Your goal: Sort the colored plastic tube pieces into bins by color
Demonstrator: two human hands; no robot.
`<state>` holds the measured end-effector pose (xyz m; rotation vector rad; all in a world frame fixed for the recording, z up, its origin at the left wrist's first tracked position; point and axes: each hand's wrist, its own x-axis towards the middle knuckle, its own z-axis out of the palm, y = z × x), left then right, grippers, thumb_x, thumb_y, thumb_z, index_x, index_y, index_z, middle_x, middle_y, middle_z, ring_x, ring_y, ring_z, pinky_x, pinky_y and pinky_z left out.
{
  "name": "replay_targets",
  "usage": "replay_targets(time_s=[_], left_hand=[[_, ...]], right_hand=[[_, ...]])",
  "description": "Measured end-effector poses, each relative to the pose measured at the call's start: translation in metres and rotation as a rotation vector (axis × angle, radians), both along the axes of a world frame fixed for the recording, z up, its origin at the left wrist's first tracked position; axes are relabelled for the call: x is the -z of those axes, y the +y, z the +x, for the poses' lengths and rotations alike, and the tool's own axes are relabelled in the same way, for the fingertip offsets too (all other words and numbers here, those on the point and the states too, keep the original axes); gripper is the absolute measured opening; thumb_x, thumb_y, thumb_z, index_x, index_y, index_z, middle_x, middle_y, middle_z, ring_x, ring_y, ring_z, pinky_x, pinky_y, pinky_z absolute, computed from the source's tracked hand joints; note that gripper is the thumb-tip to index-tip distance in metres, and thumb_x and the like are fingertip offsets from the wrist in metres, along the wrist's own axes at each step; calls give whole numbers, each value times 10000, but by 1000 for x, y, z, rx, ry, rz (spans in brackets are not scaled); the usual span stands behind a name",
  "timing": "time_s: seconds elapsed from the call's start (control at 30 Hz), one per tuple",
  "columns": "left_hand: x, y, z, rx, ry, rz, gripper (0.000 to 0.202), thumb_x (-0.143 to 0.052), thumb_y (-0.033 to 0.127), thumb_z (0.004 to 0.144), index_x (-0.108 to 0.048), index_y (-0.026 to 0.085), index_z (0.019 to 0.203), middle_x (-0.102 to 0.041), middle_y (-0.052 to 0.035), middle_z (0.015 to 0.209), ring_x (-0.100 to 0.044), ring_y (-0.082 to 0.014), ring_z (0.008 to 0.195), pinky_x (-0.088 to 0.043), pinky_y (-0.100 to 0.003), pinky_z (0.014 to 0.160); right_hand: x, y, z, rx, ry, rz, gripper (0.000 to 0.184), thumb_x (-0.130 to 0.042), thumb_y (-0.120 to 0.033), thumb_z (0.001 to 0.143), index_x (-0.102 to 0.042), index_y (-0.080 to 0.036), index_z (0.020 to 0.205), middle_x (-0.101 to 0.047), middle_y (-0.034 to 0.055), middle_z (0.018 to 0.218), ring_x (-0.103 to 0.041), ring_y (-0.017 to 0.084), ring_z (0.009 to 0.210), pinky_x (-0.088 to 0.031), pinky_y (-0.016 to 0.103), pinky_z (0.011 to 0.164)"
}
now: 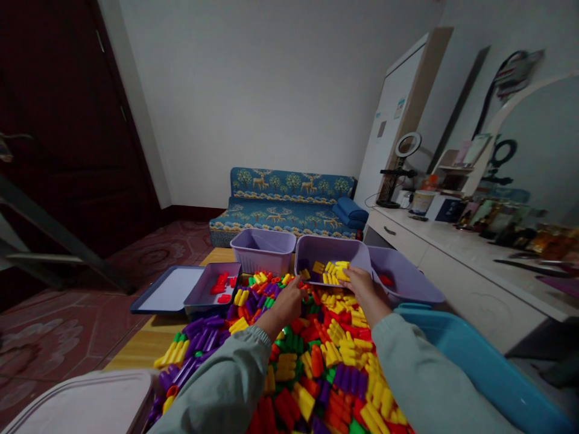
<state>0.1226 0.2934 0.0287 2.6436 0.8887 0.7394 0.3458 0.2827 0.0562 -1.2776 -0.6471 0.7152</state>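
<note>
At middle bin [316,246] front rim: right hand [360,281], fingers closed on yellow blocks [342,274], held just inside the bin.
Left hand [289,299]: just left of the bin's front, knuckles up, fingertips down on block pile [316,361]; grip cannot be told.
Block pile: mixed colours, spread in front of the bin, reaching its front wall.
Small bin [204,293]: left of the middle bin, holds red pieces.

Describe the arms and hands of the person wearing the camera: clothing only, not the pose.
Both arms wear long, loose sleeves of plain pale grey-green cloth; the left sleeve and the right sleeve match and end at the wrist. The left hand and right hand are bare: no gloves, no ring or watch showing.
</note>
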Motion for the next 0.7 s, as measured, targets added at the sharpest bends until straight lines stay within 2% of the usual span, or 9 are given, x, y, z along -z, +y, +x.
replay_targets(time_s=[0.1,0.27,0.33,0.47,0.5,0.57,0.7], left_hand=[[-1,0,-1,3,5,-7,310,-455,-22,697,-677,149,829,-449,-110,1281,-537,-201,1103,-445,-318,983],[0,2,1,-4,-8,2,322,-446,-15,711,-680,148,859,-456,-112,1279,-548,-205,1104,-463,-331,973],[0,5,4,4,-27,-3,351,-439,-24,707,-681,146,897,-449,-120,1295,-555,-208,1103,-469,-339,972],[-4,9,9,11,-109,6,375,-429,-32,716,-685,139,931,-359,-130,1404,-488,-238,1223,-413,-361,1046],[-6,8,10,8,-129,5,376,-431,-31,720,-686,141,936,-353,-127,1413,-478,-238,1236,-402,-363,1057],[-9,4,8,-2,-146,-13,384,-451,-27,718,-688,159,957,-364,-113,1414,-472,-232,1243,-392,-367,1067],[-14,-13,-3,-83,-105,-103,397,-513,8,721,-676,186,1036,-389,-105,1409,-444,-246,1273,-376,-376,1076]], right_hand=[[-1,4,-3,2,-33,-66,164,-677,-153,591,-607,-155,740,-627,11,603,-663,178,636,-583,267,561],[1,8,-8,-26,-153,-111,366,-665,-136,575,-638,-146,940,-697,76,889,-677,230,857,-565,351,768],[1,7,-14,-68,-356,-114,381,-669,-165,596,-647,-154,977,-694,86,991,-651,242,964,-518,375,871],[-1,0,-29,-155,-1109,-226,379,-628,-233,713,-645,-177,1088,-686,104,1082,-613,261,1052,-414,423,981],[-3,-1,-32,-151,-1241,-264,379,-618,-231,733,-641,-178,1108,-681,112,1099,-603,270,1070,-392,438,994],[-6,0,-36,-134,-1399,-315,385,-598,-224,766,-624,-170,1146,-662,124,1146,-578,278,1111,-363,449,1008],[-7,8,-34,-143,-1462,-349,448,-580,-216,792,-562,-167,1237,-591,123,1269,-508,255,1202,-326,423,1038]])
